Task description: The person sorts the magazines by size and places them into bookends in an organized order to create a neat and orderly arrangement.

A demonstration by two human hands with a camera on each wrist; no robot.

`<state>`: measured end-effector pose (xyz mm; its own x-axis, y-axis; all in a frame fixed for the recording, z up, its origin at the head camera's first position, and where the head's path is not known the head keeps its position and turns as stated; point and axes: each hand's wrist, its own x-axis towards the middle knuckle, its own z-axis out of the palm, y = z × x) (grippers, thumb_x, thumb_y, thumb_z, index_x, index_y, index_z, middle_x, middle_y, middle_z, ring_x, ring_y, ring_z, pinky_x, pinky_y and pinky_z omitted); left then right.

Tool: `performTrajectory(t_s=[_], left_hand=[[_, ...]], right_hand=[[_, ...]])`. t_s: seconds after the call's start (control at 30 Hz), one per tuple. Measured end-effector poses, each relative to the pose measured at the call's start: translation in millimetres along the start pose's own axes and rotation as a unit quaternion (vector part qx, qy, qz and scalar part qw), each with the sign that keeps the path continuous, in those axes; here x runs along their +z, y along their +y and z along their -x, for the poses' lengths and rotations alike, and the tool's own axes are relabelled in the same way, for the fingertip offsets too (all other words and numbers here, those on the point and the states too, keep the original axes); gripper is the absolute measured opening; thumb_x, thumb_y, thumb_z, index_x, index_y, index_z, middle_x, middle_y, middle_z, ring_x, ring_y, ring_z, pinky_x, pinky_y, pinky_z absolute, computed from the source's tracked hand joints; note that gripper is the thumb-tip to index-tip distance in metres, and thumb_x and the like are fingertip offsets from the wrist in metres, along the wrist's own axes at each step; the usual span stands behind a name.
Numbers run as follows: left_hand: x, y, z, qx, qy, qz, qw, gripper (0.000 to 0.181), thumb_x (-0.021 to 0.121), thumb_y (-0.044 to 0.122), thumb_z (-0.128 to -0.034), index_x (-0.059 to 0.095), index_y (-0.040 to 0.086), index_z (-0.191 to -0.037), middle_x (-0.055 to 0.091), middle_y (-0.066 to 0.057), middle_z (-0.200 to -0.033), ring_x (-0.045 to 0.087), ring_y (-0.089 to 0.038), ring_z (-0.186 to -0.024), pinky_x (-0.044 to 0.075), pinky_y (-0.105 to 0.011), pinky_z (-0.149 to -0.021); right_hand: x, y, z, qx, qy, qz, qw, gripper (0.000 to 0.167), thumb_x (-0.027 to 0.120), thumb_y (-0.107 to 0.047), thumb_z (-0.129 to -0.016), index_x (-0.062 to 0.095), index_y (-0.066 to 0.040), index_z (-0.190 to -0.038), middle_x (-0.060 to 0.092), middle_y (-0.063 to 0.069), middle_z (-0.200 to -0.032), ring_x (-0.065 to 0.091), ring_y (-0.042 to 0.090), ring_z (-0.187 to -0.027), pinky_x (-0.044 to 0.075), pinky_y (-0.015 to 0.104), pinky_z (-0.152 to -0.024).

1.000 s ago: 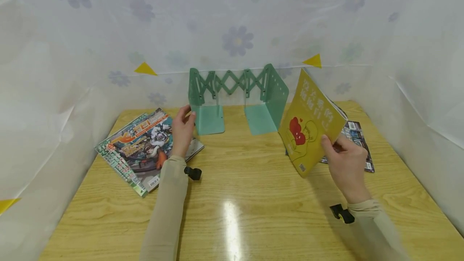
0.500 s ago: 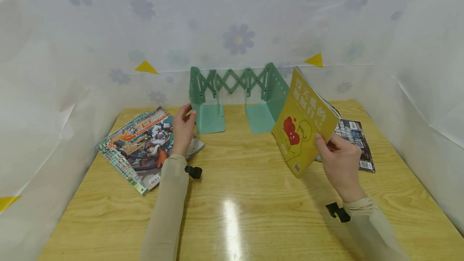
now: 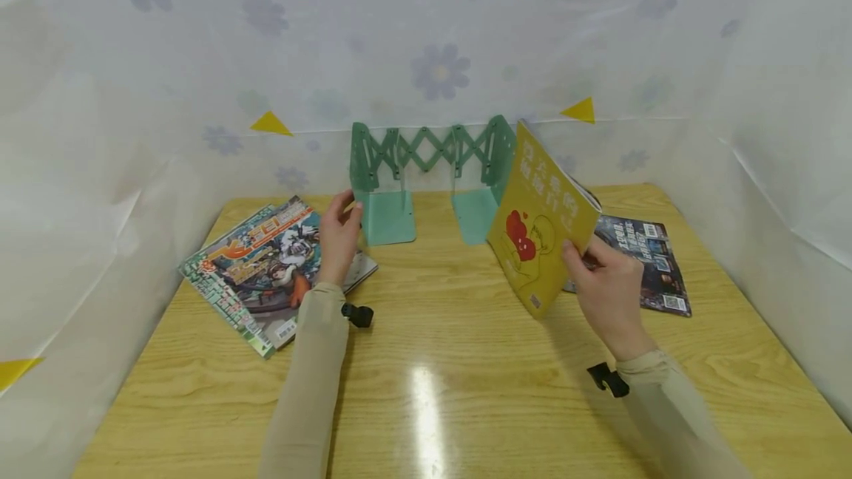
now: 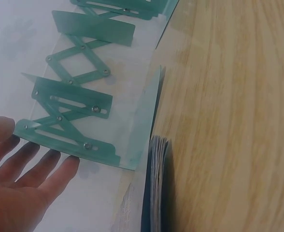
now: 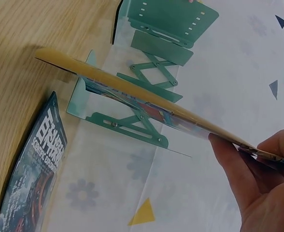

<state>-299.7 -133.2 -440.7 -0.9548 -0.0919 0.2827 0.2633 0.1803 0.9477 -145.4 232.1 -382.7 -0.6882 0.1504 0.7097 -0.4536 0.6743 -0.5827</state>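
In my right hand [image 3: 609, 294] is a yellow magazine [image 3: 542, 239] with a red heart drawing, pinched by its right edge. It stands tilted in front of the right end of a green expandable bookend [image 3: 391, 219], hiding much of that end plate. The right wrist view shows the magazine [image 5: 132, 89] nearly edge-on, between thumb and fingers. My left hand [image 3: 339, 242] is at the bookend's left end. In the left wrist view, that hand's relaxed fingers [image 4: 60, 179] lie against the outside of the end plate of the bookend [image 4: 93, 27].
Several magazines [image 3: 266, 272] lie overlapping on the left of the wooden table [image 3: 433, 331]. A dark magazine [image 3: 655, 265] lies at the right, partly behind my right hand. A white flowered sheet [image 3: 373, 35] hangs behind and along both sides.
The yellow magazine has moved left with my right hand, coming across the bookend's right end and uncovering more of the dark magazine. My left hand has stayed in place.
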Motion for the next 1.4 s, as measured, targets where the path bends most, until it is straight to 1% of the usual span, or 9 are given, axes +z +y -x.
performTrajectory(t_s=[0.23,0.37,0.57,0.67,0.73,0.83,0.93,1.2,1.4], left_hand=[[1.0,2.0,-0.5,-0.005,0.001,-0.007,1.0000,0.040,0.055,0.035,-0.1022,0.054,0.024,-0.141,0.051,0.001,-0.143,0.053,-0.022,-0.123,0.049,-0.044,-0.094],[1.6,2.6,-0.4,-0.008,0.000,-0.008,0.9999,0.041,0.055,0.034,-0.1024,0.053,0.023,-0.142,0.050,0.000,-0.144,0.053,-0.022,-0.125,0.049,-0.045,-0.095],[3.1,1.1,0.3,-0.012,-0.002,-0.005,0.9999,0.042,0.055,0.037,-0.1018,0.053,0.024,-0.142,0.050,0.002,-0.144,0.053,-0.021,-0.124,0.049,-0.043,-0.094],[3.5,0.8,0.2,-0.012,0.000,-0.007,0.9999,0.040,0.055,0.036,-0.1020,0.054,0.025,-0.141,0.051,0.003,-0.143,0.054,-0.020,-0.123,0.049,-0.043,-0.093],[3.6,0.9,-0.3,-0.012,0.002,-0.008,0.9999,0.040,0.055,0.036,-0.1022,0.055,0.025,-0.140,0.051,0.003,-0.143,0.054,-0.019,-0.122,0.050,-0.042,-0.093],[3.4,0.8,-1.3,-0.010,0.002,-0.009,0.9999,0.039,0.055,0.035,-0.1024,0.055,0.025,-0.140,0.051,0.003,-0.143,0.054,-0.019,-0.122,0.050,-0.042,-0.093],[2.7,0.7,-1.7,-0.010,0.003,-0.009,0.9999,0.039,0.055,0.035,-0.1024,0.055,0.026,-0.140,0.051,0.003,-0.143,0.054,-0.019,-0.122,0.050,-0.042,-0.093],[0.5,1.5,0.3,-0.012,0.000,-0.006,0.9999,0.040,0.054,0.036,-0.1021,0.054,0.026,-0.141,0.050,0.003,-0.144,0.053,-0.020,-0.124,0.049,-0.043,-0.094],[-0.4,0.8,-0.1,-0.004,0.001,-0.003,1.0000,0.040,0.055,0.034,-0.1023,0.054,0.024,-0.141,0.051,0.001,-0.143,0.054,-0.021,-0.123,0.049,-0.044,-0.094]], right_hand=[[11.3,3.6,-4.8,-0.001,-0.005,-0.014,0.9999,0.022,0.066,-0.001,-0.092,0.073,0.001,-0.113,0.073,0.020,-0.092,0.058,-0.018,-0.075,0.043,0.006,-0.053],[17.9,3.9,-8.3,0.001,-0.004,-0.013,0.9999,0.022,0.066,-0.004,-0.093,0.074,0.000,-0.114,0.073,0.018,-0.095,0.058,-0.018,-0.078,0.046,0.006,-0.058],[27.6,6.3,-12.0,0.004,-0.005,-0.025,0.9997,0.021,0.065,-0.005,-0.094,0.074,0.000,-0.112,0.073,0.017,-0.095,0.059,-0.017,-0.080,0.048,0.007,-0.060],[31.1,6.9,-12.9,-0.001,-0.003,-0.021,0.9998,0.020,0.065,-0.006,-0.094,0.074,-0.001,-0.111,0.074,0.016,-0.093,0.059,-0.016,-0.079,0.047,0.007,-0.060],[32.9,6.8,-13.9,-0.003,-0.003,-0.014,0.9999,0.019,0.065,-0.008,-0.094,0.075,-0.001,-0.110,0.074,0.015,-0.092,0.063,-0.009,-0.077,0.046,0.007,-0.060],[35.4,6.9,-15.7,-0.006,0.000,-0.009,0.9999,0.019,0.065,-0.008,-0.095,0.075,-0.001,-0.109,0.074,0.015,-0.091,0.069,0.010,-0.074,0.045,0.006,-0.059],[39.2,7.6,-18.6,-0.010,0.001,-0.008,0.9999,0.020,0.064,-0.008,-0.095,0.075,-0.002,-0.110,0.074,0.015,-0.091,0.071,0.025,-0.071,0.044,0.006,-0.056],[51.0,6.2,-27.6,-0.009,0.005,-0.024,0.9997,0.020,0.063,-0.012,-0.097,0.075,-0.002,-0.110,0.074,0.015,-0.093,0.071,0.026,-0.076,0.046,0.006,-0.061],[57.4,2.5,-31.0,0.002,0.005,-0.028,0.9996,0.020,0.061,-0.011,-0.098,0.075,-0.001,-0.108,0.074,0.015,-0.089,0.071,0.027,-0.074,0.045,0.005,-0.059]])
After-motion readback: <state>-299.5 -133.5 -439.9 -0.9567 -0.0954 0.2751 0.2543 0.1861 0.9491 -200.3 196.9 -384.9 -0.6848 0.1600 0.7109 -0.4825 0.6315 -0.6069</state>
